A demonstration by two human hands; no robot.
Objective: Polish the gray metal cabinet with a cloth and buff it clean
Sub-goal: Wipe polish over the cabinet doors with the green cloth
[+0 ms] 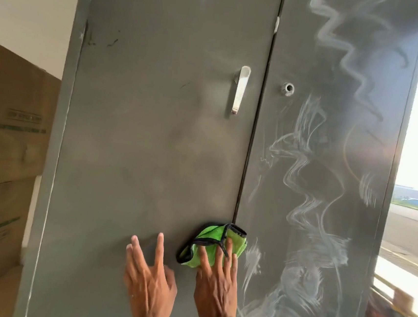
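Note:
The gray metal cabinet [153, 140] fills the view, with two tall doors. Its left door looks dull and smear-free; its right door [329, 170] carries wavy white streaks of polish from top to bottom. A green cloth [210, 237] with a dark hem lies bunched against the lower part of the left door, close to the seam between the doors. My right hand [216, 284] presses it there with straight, spread fingers. My left hand [150, 278] lies flat on the left door beside the cloth, fingers spread, holding nothing.
A chrome lever handle [240, 89] hangs on the left door and a round lock [288, 88] sits on the right door. Stacked cardboard boxes [8, 139] stand to the left of the cabinet. Bright daylight and a road show at the right edge.

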